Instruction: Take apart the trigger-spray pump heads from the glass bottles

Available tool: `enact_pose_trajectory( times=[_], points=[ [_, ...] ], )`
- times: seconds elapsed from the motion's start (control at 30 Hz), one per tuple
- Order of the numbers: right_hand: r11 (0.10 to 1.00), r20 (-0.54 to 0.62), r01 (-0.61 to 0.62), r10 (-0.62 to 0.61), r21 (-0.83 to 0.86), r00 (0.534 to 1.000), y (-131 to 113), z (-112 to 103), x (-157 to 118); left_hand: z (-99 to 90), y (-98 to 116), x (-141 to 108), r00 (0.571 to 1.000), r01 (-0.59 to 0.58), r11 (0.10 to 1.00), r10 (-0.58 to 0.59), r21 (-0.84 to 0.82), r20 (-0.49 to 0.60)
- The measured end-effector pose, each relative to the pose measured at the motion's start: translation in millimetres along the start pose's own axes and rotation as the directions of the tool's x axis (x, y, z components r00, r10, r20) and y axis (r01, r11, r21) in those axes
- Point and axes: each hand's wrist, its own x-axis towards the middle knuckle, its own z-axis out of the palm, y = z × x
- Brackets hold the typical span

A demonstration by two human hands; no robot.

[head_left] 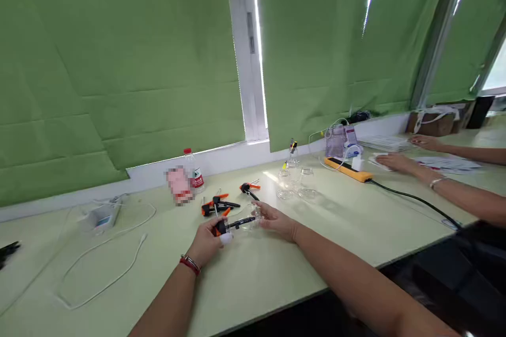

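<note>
My left hand (209, 241) is closed around the black-and-orange end of a clamp-like tool (239, 222), held low over the table. A small white patch, perhaps a wrap, covers one of its fingertips. My right hand (274, 221) grips a clear glass vessel (250, 222) by its far end. The tool's black shaft reaches into or across the vessel; I cannot tell which. Just beyond my hands lie several similar black-and-orange tools (217, 205) with metal rods, one (249, 188) a little apart to the right.
Clear glass vessels (306, 181) stand to the right, near a yellow power strip (348, 168). A bottle (195, 174) and a blurred pink item (179, 186) are at the back. White cables (114, 284) lie left. A co-worker's hands (395, 162) rest on papers (450, 163).
</note>
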Motion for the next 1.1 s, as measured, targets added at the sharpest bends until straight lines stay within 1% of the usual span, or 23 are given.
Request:
enact_pose_trajectory(
  times=[0.2, 0.33, 0.47, 0.53, 0.7, 0.87, 0.97, 1.1],
  points=[
    [0.999, -0.069, -0.040, 0.037, -0.033, 0.997, 2.0, 0.9, 4.7, 0.4, -2.4, 0.6, 1.000, -0.018, 1.000, 0.018, 0.005, 0.014],
    [0.998, -0.038, -0.050, 0.049, -0.046, 0.998, 0.7, -0.1, 3.6, -1.3, -4.7, 2.0, 0.999, -0.032, 0.999, 0.032, -0.002, 0.019],
    [0.998, 0.018, 0.015, -0.014, -0.066, 1.000, -1.3, -3.0, 0.6, -2.4, -3.8, 2.3, 0.999, -0.043, 0.999, 0.043, 0.007, -0.008],
    [0.997, 0.025, 0.034, -0.033, -0.074, 0.999, -1.2, -3.6, 0.3, -2.6, -3.5, 2.1, 0.999, -0.045, 0.999, 0.045, 0.013, -0.008],
    [0.999, -0.012, -0.028, 0.028, -0.016, 1.000, 0.2, -0.7, 3.4, -2.8, -3.3, 1.5, 1.000, -0.029, 1.000, 0.029, 0.011, 0.012],
    [0.997, -0.053, -0.064, 0.061, -0.052, 0.997, 1.2, 0.9, 4.0, -2.8, -3.0, 0.9, 0.999, -0.031, 1.000, 0.031, -0.002, 0.023],
    [0.998, -0.035, -0.024, 0.022, -0.066, 0.999, 1.4, -0.8, 1.9, -2.7, -3.1, 0.5, 0.999, -0.033, 0.999, 0.033, 0.009, 0.012],
    [0.996, 0.017, 0.031, -0.030, -0.079, 0.999, 0.0, -2.9, -0.2, -2.1, -2.6, 0.0, 0.999, -0.034, 0.999, 0.034, 0.030, 0.016]
  ],
)
